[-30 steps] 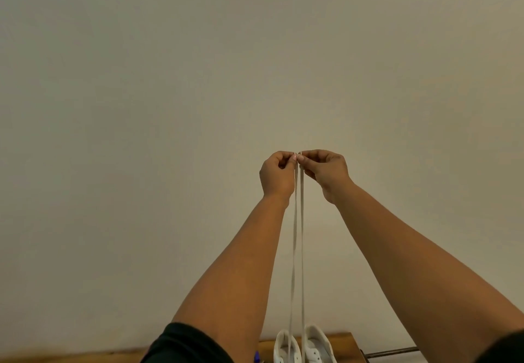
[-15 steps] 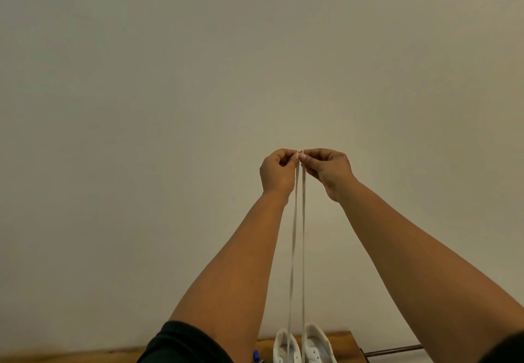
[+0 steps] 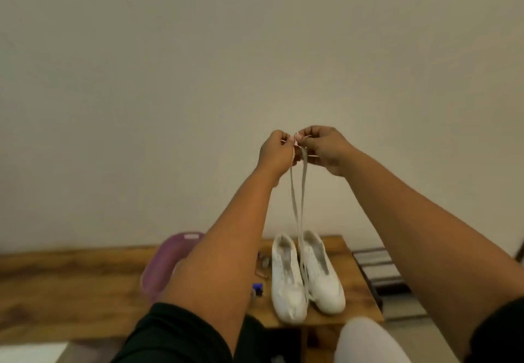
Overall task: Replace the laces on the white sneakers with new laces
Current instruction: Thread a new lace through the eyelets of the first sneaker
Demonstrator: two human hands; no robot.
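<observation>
- Both arms reach up and forward in front of a plain beige wall [image 3: 170, 79] that fills most of the view.
- The left hand [image 3: 276, 154] and the right hand [image 3: 326, 147] meet, each pinching the top of a white lace [image 3: 296, 201] between curled fingers and thumb.
- The lace hangs down in two strands from the hands to the white sneakers [image 3: 307, 274], reaching the right shoe.
- The sneakers stand side by side, touching, heels toward the wall, on a small wooden table [image 3: 357, 286].
- Left of the shoes on the table lie a small blue-capped item [image 3: 257, 287] and some other small bits too blurred to name.
- A translucent purple plastic tub [image 3: 167, 260] sits to the left, partly behind the left forearm.
- A wooden floor [image 3: 56, 286] runs along the base of the wall.
- Right of the table stands a dark slatted object [image 3: 380, 269].
- Black sleeves [image 3: 175, 334] cover the upper arms.
</observation>
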